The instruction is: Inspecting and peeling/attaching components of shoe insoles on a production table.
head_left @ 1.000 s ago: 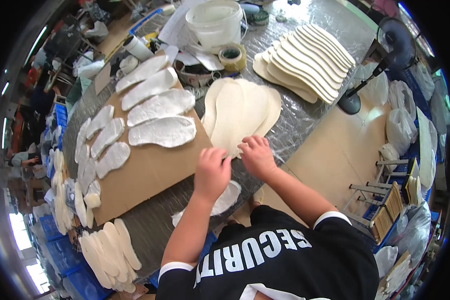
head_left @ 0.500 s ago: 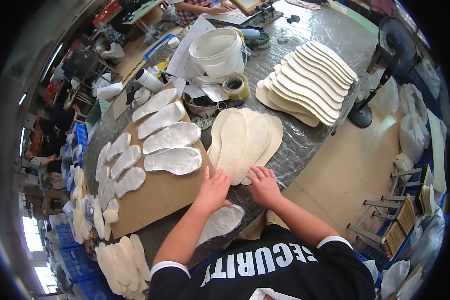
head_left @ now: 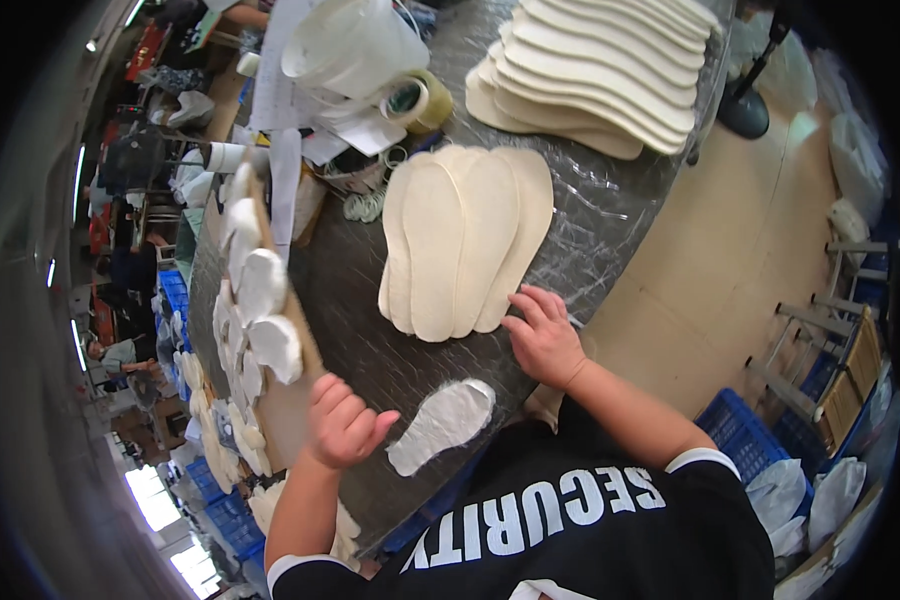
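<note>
My left hand has its fingers curled at the near edge of a brown cardboard sheet, thumb pointing out to the right. The sheet stands tilted, with several white fluffy insoles lying on its face. My right hand is open, fingers a little bent, by the lower right of a fan of cream insoles; whether the fingertips touch the insoles, I cannot tell. A single shiny white insole lies on the dark plastic-covered table between my two arms.
A big stack of cream insoles spreads at the far right of the table. White bucket, tape roll and papers crowd the far left. Right of the table are a fan base, a metal-legged stool and a blue crate.
My left hand has moved left, off the cream insoles to the cardboard. The cardboard has gone from flat to tilted and shifted left, baring dark table. My right hand stays near the fan; the view has shifted.
</note>
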Available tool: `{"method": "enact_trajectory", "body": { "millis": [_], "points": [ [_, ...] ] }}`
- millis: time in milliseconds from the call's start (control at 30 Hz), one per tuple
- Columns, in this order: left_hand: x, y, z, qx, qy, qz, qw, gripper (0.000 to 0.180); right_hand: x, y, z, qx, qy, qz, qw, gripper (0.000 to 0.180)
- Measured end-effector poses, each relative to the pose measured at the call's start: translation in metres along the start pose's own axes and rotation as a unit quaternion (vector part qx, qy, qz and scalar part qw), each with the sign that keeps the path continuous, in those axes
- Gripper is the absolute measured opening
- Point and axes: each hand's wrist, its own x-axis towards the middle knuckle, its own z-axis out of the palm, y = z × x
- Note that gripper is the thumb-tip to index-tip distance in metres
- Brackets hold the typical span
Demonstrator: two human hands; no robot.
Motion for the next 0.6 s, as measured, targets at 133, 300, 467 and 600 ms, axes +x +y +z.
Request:
{"method": "enact_trajectory", "body": {
  "millis": [133, 300, 467, 600],
  "points": [
    [-0.005, 0.01, -0.034, 0.073, -0.007, -0.014, 0.997, 0.038, 0.0, 0.002, -0.004, 0.004, -0.003, 0.014, 1.0, 0.027],
    [-0.008, 0.012, -0.051, 0.116, -0.011, -0.037, 0.992, 0.039, 0.0, 0.004, -0.004, 0.025, -0.004, 0.012, 1.0, 0.025],
    [-0.001, 0.01, -0.041, 0.112, -0.02, -0.045, 0.993, 0.037, 0.001, 0.003, -0.006, 0.032, -0.003, 0.004, 0.999, 0.024],
    [0.013, -0.014, 0.004, 0.064, -0.004, -0.008, 0.998, 0.033, 0.0, 0.003, -0.008, 0.016, -0.022, 0.006, 1.0, 0.022]
  ]
}}
